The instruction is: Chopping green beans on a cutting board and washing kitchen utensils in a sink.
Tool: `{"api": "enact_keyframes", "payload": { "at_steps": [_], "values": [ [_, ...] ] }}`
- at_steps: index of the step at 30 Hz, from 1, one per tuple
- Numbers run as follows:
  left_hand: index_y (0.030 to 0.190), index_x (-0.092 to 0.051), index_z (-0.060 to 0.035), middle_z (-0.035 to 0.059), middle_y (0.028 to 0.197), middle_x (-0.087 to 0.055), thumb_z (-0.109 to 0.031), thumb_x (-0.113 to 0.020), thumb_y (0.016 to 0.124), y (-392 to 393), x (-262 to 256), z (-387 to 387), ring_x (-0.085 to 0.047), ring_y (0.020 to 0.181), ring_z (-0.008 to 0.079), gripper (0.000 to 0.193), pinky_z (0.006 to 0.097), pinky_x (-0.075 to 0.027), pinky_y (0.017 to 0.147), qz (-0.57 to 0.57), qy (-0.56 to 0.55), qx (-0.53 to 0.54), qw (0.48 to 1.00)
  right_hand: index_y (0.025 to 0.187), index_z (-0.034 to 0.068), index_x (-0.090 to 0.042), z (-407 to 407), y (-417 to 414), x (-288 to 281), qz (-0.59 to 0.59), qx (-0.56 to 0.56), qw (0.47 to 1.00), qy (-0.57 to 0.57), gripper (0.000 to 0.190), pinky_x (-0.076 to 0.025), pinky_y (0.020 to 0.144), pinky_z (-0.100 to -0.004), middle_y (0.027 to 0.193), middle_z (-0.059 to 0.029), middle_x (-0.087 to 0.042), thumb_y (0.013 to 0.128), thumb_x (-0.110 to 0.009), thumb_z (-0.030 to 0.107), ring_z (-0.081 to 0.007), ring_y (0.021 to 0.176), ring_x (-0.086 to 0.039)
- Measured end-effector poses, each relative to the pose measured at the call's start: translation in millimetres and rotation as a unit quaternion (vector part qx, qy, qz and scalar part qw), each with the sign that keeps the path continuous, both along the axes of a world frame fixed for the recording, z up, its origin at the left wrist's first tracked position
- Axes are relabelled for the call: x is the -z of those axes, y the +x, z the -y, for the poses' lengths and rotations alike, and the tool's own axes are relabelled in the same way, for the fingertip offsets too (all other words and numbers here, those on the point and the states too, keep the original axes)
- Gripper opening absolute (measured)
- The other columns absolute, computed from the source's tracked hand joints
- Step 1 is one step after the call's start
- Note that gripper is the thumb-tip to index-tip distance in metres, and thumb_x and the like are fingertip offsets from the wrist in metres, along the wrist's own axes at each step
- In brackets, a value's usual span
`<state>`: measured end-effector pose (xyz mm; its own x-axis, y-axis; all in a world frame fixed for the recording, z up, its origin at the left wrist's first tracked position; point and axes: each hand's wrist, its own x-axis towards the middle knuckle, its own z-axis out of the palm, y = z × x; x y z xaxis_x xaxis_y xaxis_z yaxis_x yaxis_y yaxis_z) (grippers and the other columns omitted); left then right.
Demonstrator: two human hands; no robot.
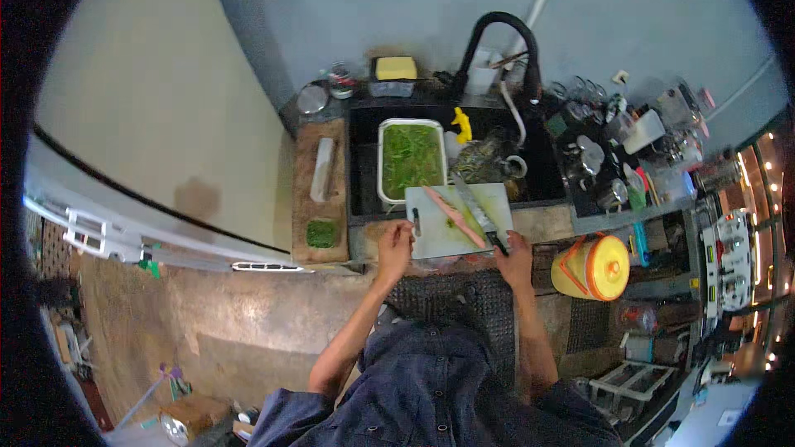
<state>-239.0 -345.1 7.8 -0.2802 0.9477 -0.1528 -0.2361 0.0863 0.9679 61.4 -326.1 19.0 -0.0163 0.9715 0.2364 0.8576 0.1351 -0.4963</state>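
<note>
A white cutting board [428,247] lies across the front edge of the black sink, with green stains on it. On it rest a large knife [475,206] with a black handle and a long pink strip-like object [453,216]. My left hand [395,251] is at the board's left edge, fingers curled; whether it grips the edge is unclear. My right hand [517,261] is at the board's right front corner, beside the end of the knife handle; its grip is hard to make out. Behind the board, a white rectangular tub [381,161] holds chopped green leaves [411,158] in the sink.
The black sink [363,192] also holds a yellow object [461,124] and a mesh-like heap [478,158]. Above it arches a black faucet [500,15]. Green chopped matter [322,233] sits on the left ledge. Dishes crowd the right counter; a yellow lidded bucket [571,270] stands to the right.
</note>
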Motion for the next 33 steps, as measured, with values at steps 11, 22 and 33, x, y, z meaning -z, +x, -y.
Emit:
{"api": "enact_keyframes", "payload": {
  "at_steps": [11,22,33],
  "values": [
    [0.114,-0.058,0.0005,0.0205,0.098,-0.064,-0.015,-0.053,0.096,66.1,-62.7,-119.7,-0.063,0.089,0.0341,0.024,0.0414,-0.051,0.078,-0.326,0.130,0.022,0.936,0.111,-0.003,-0.060,-17.9,50.1,-23.9,-0.087,-0.031,0.994,-0.053,0.034,-0.051,0.077,-0.0418,0.099,-0.0216,-0.063,0.082,-0.069,0.014,-0.0382,0.090,-0.063],
    [0.148,-0.035,-0.0013,0.0143,0.158,-0.028,-0.024,-0.039,0.095,34.1,-17.6,-415.9,-0.020,0.148,0.0306,0.058,0.0542,-0.008,0.119,-0.901,-0.083,0.072,0.419,0.108,-0.002,-0.060,-125.1,129.3,-62.2,-0.124,-0.090,0.986,-0.069,0.034,-0.051,0.077,-0.0408,0.098,-0.0200,-0.062,0.082,-0.070,0.017,-0.0360,0.089,-0.064],
    [0.095,-0.059,-0.0037,0.0244,0.086,-0.065,-0.026,-0.063,0.089,206.8,-34.3,-333.9,-0.063,0.079,0.0457,0.023,0.0511,-0.049,0.066,-0.529,-0.098,0.003,0.843,0.110,-0.002,-0.057,-255.4,164.9,-45.0,-0.135,-0.171,0.975,-0.046,0.035,-0.050,0.082,-0.0489,0.105,-0.0238,-0.059,0.083,-0.069,0.016,-0.0447,0.100,-0.060]
  ]
}}
